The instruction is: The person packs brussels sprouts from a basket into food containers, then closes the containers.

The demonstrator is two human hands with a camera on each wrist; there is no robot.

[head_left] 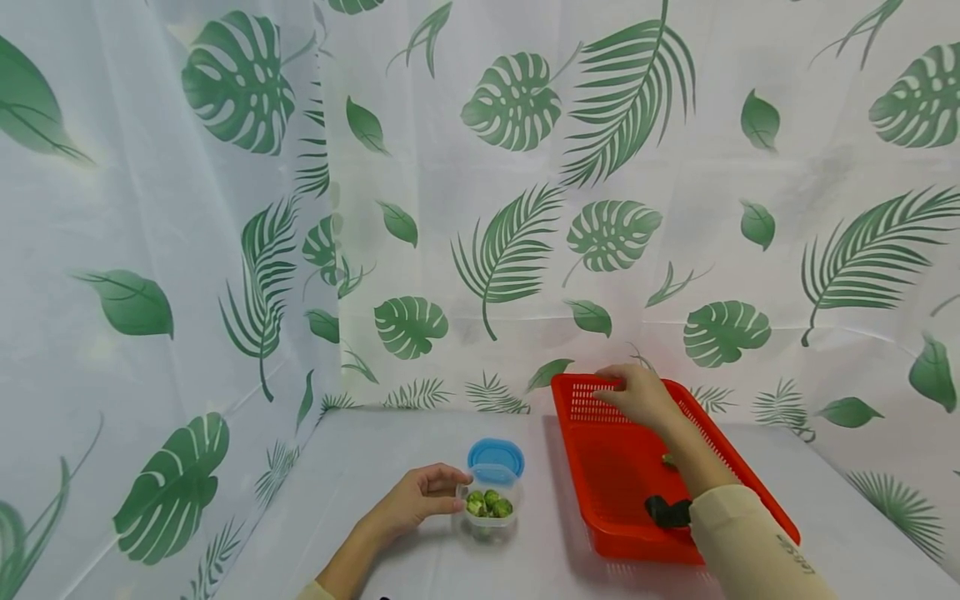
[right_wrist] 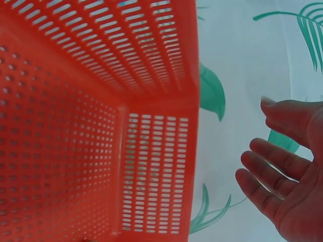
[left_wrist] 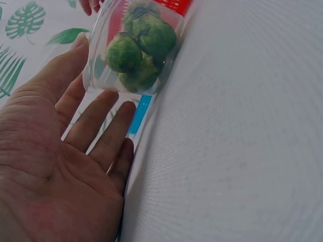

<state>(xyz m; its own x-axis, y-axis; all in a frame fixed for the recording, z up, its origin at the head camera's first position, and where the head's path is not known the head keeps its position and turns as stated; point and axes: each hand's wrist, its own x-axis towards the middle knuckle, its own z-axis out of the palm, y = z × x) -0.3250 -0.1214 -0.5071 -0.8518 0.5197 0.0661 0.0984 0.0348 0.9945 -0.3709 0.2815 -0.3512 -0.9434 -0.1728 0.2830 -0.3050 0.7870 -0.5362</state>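
A small clear plastic tub [head_left: 489, 522] stands on the table with several Brussels sprouts [head_left: 491, 503] inside. My left hand [head_left: 422, 500] is at the tub's left side. In the left wrist view its relaxed fingers [left_wrist: 96, 113] reach toward the tub's wall, and the thumb tip lies right by the rim. The tub's blue lid [head_left: 497, 457] is behind it. Over the far end of a red plastic basket [head_left: 611, 467], my right hand [head_left: 641, 396] hovers with loosely bent fingers. The right wrist view shows nothing in that hand. A small green piece [head_left: 669, 460] lies in the basket, partly hidden by the forearm.
White cloth with green leaf prints hangs behind [head_left: 517, 250] and along the left side. A pale cloth covers the table [head_left: 420, 433]. The basket has slotted walls [right_wrist: 156, 171] and sits to the right of the tub. A black wrist device [head_left: 666, 512] overlaps the basket.
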